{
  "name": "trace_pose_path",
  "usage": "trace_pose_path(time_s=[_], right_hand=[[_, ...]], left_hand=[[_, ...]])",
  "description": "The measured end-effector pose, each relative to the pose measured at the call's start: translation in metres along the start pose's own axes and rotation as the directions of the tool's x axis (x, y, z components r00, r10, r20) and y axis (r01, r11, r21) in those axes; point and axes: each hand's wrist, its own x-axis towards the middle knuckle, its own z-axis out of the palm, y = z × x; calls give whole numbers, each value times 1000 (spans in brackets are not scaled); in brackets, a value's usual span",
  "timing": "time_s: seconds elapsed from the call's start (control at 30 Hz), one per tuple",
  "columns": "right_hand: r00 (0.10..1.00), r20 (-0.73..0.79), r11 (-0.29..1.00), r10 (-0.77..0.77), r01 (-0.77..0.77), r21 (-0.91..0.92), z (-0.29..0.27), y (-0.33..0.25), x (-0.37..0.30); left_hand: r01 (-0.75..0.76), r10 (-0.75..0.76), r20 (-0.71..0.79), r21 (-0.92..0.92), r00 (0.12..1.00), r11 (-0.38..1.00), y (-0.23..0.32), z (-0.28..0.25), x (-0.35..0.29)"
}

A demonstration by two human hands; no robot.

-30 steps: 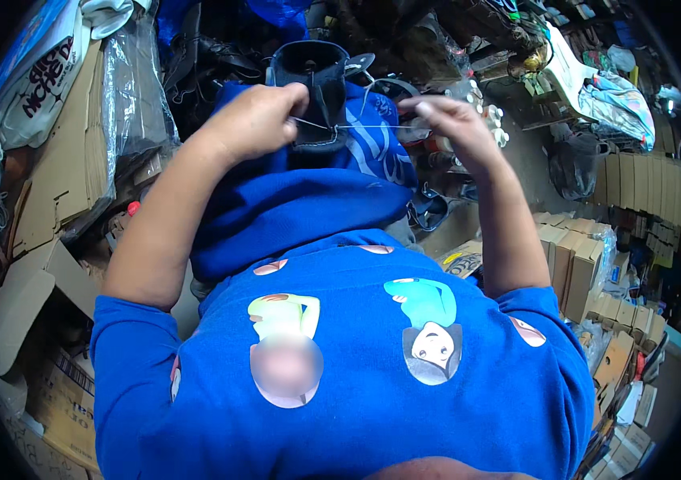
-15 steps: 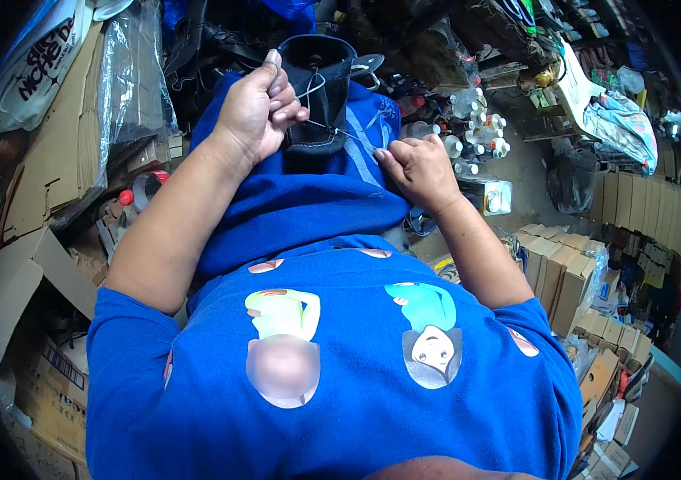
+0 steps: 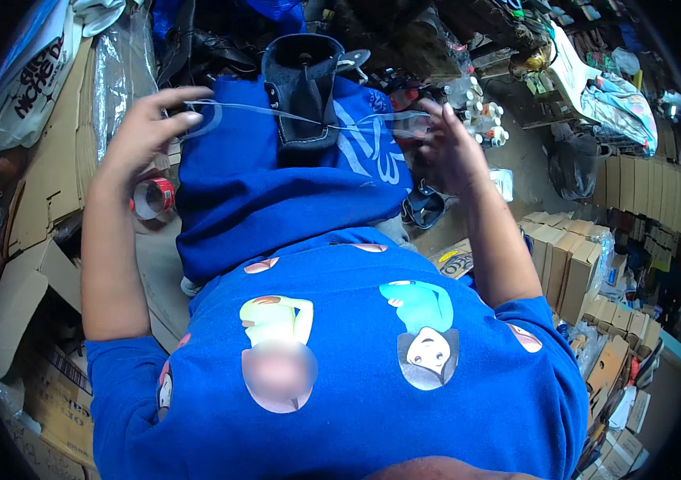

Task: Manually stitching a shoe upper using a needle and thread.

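Crossing black piece (image 3: 306,88), thread (image 3: 244,106) between hands (image 3: 146,128), pale lettering (image 3: 391,162) on blue cloth (image 3: 284,200)

L hand (image 3: 142,132), R hand (image 3: 454,152) wider apart

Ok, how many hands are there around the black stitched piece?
2: the left hand out to the left of the black stitched piece, and the right hand to its right. Pale thread runs toward each. No others show.

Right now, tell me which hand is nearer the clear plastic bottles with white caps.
Right. The right hand is close beside the bottles, on their left; the left hand is much farther left, beyond the black, open-topped, white-stitched piece.
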Motion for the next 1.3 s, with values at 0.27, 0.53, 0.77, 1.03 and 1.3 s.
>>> trace_pose_path(time_s=[0.27, 0.53, 0.77, 1.03, 1.3], right_hand=[[823, 528, 578, -211, 540, -612, 90, -50, 14], [803, 593, 62, -53, 596, -801, 137, -40, 29], [829, 526, -9, -190, 534, -845, 124, -20, -10], [900, 391, 443, -195, 436, -783, 105, 5, -2], [902, 316, 128, -294, 364, -922, 112, 3, -18]], left_hand=[[-480, 566, -67, 452, 822, 751, 34, 98, -16], [-490, 597, -72, 497, 799, 716, 19, 124, -3], [-425, 508, -42, 491, 860, 760, 21, 120, -12], [-275, 426, -284, 445, 859, 852, 35, 53, 63], [179, 34, -284, 687, 958, 704, 39, 65, 115]])
